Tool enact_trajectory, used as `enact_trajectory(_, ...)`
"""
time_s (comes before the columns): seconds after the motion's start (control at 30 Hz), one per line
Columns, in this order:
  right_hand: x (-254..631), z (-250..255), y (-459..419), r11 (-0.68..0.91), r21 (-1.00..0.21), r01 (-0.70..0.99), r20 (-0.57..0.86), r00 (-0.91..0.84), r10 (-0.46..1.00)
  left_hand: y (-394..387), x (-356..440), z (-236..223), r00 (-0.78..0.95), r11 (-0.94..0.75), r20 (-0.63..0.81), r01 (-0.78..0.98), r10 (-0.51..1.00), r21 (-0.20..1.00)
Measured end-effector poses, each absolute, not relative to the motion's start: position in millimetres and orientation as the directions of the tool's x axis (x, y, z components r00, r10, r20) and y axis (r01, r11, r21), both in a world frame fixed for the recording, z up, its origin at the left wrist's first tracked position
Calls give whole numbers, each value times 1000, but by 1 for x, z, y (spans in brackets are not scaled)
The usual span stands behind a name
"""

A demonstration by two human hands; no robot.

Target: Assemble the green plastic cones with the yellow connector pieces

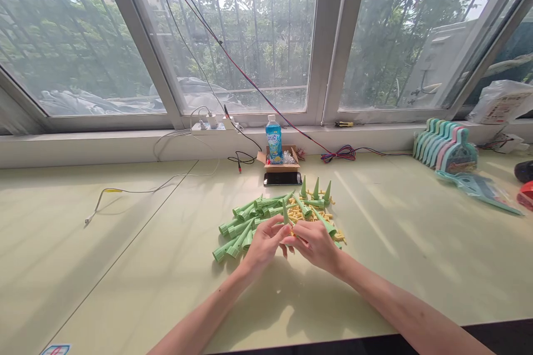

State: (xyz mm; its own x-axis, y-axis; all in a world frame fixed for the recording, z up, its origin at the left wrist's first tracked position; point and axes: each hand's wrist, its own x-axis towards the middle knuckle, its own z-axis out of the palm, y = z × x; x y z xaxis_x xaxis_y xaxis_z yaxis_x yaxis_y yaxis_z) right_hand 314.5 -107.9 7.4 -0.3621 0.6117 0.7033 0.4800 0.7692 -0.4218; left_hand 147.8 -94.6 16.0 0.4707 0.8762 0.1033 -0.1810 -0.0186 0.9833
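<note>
Fingertips nearly meeting, mid-tabletop point(416, 272), between near and far edges! The left hand point(263, 245) pinches a green cone point(285, 212) low down, long axis close to upright, tip up. And the right hand point(317, 241), fingers bunched tight at the base: whether they grip anything, I can't tell. The cone rises between the hands, left one nearer; yellow pieces point(298, 215) lie just beyond, toward the far edge.

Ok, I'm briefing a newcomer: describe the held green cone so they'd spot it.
On the pale table, a green and yellow pile lies before the phone. At its near edge, the left hand holds the green cone tip up; its neighbours are unheld.
</note>
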Motion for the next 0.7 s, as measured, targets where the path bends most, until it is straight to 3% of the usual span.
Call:
enact_trajectory(0.4,314,8,-107,782,-344,519,758,-338,558,-93,148,17,475,-51,128,-172,871,984)
enact_trajectory(0.7,316,3,-105,777,-360,517,728,-365,580,-91,147,16,507,-60,120,-132,853,989)
